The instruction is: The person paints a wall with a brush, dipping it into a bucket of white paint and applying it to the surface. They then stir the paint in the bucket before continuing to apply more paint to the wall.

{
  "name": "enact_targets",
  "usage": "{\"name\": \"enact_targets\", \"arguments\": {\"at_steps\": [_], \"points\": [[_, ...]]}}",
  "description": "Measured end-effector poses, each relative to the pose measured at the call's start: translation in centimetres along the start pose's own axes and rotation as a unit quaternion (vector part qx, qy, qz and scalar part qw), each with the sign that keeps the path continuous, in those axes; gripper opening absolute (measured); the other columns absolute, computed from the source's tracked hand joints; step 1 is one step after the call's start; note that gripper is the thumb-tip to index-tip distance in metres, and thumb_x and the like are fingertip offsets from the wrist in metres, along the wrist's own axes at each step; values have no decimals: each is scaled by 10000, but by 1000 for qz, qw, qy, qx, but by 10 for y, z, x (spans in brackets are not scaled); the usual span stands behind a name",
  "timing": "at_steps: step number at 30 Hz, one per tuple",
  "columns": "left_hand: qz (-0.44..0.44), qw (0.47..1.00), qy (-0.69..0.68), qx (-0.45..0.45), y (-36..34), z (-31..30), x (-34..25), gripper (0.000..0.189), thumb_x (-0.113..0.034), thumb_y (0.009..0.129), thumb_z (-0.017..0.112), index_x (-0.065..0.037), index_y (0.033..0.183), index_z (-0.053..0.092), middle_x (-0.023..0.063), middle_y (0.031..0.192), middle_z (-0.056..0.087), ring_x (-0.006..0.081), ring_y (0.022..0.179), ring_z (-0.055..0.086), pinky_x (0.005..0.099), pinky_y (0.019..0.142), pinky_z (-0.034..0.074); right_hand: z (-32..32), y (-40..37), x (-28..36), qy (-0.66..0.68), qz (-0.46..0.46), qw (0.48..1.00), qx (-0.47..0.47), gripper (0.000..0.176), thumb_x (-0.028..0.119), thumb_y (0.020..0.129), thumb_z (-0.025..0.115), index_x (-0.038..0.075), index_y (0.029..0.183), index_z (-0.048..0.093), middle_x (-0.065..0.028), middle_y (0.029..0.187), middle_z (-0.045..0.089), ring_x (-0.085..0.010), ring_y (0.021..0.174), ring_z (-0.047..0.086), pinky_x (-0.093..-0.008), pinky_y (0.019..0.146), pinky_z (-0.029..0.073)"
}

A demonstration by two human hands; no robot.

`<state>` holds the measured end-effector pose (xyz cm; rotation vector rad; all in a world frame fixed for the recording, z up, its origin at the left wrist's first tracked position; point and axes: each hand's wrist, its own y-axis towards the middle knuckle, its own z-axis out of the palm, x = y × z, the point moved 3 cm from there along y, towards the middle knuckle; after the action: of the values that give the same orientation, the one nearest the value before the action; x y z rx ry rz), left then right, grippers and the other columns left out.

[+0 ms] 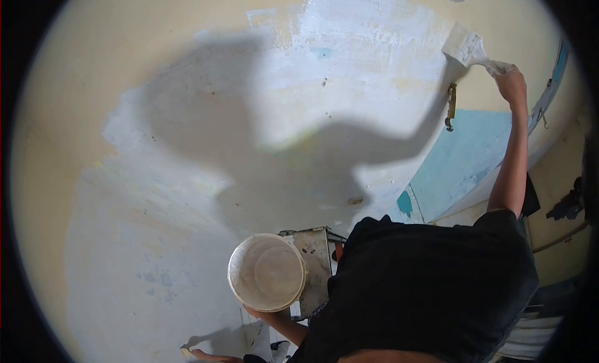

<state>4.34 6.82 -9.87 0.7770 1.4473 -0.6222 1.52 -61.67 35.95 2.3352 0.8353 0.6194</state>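
My right hand (510, 83) is raised at the upper right, its fingers closed round the handle of a wide white brush (465, 46). The brush's broad end lies against or close to the wall (299, 101), at the border between whitish coating and bare yellow paint. At the lower centre, my left hand (261, 314) supports a round white bucket (267, 272) from below; its fingers are mostly hidden under the bucket. A pale residue coats the bucket's inside.
A stained step or platform (312, 263) stands behind the bucket. A brass-coloured fitting (451, 107) sticks out of the wall below the brush. Another person's hand (203, 355) holds a small pale object at the bottom left. A blue patch (465, 157) covers the wall's right part.
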Motion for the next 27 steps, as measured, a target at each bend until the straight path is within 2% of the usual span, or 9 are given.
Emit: {"name": "enact_targets", "arguments": {"at_steps": [3,6,9,12,15,18,21,24,27], "points": [[2,1000,2,-4,2,-1,0,340,-279,757,636,-34,986,576,128,912,614,273,775,609,385,657,497,-27,-9,20,55,-18,998,-24,366,373,800,624,94,1034,666,-151,988,652,-295,925,624,-360,806,480],[6,1000,6,1,4,-1,2,335,-277,756,637,-35,980,579,126,907,616,273,770,610,384,653,497,-27,-13,58,42,-142,987,-64,359,366,800,631,93,1033,666,-145,968,658,-288,900,630,-351,797,483],[10,1000,7,4,6,1,1,329,-275,754,638,-36,974,582,125,901,618,272,765,611,383,648,497,-5,-18,97,66,-151,985,-53,338,331,795,641,90,1031,666,-148,953,661,-292,868,636,-345,787,487],[13,1000,12,1,6,4,0,324,-273,753,639,-37,968,585,124,895,619,272,760,612,382,644,497,42,18,61,142,-120,983,5,313,303,794,639,91,1022,671,-159,941,660,-295,860,638,-336,782,489],[14,1000,18,-2,3,3,1,318,-271,751,639,-38,962,588,123,889,621,272,755,613,381,640,496,52,33,18,167,-134,977,-9,288,269,795,626,101,1024,671,-165,936,660,-293,861,639,-328,779,489],[16,1000,24,-2,7,6,-2,312,-269,750,640,-39,956,591,122,883,623,271,750,614,380,636,496,36,35,-15,112,8,985,134,347,252,810,593,54,1092,630,-187,966,659,-249,906,643,-340,782,486],[18,999,32,1,8,4,-1,307,-267,748,641,-40,950,594,120,877,624,271,745,615,379,632,496,28,28,-56,-19,78,997,15,379,281,798,548,69,1106,614,-194,1009,639,-331,941,622,-394,817,485],[22,999,35,1,8,6,1,301,-265,747,641,-41,944,597,119,872,626,271,739,616,378,628,496,4,9,-69,-122,212,965,-96,377,307,783,532,123,1100,618,-164,1024,641,-349,960,614,-416,821,489],[24,999,42,3,6,6,4,296,-263,745,642,-42,938,601,118,866,628,271,734,617,377,624,496,-2,-3,-43,-159,190,965,-90,346,255,795,487,124,1095,598,-165,1044,632,-374,961,607,-449,821,489]]}}
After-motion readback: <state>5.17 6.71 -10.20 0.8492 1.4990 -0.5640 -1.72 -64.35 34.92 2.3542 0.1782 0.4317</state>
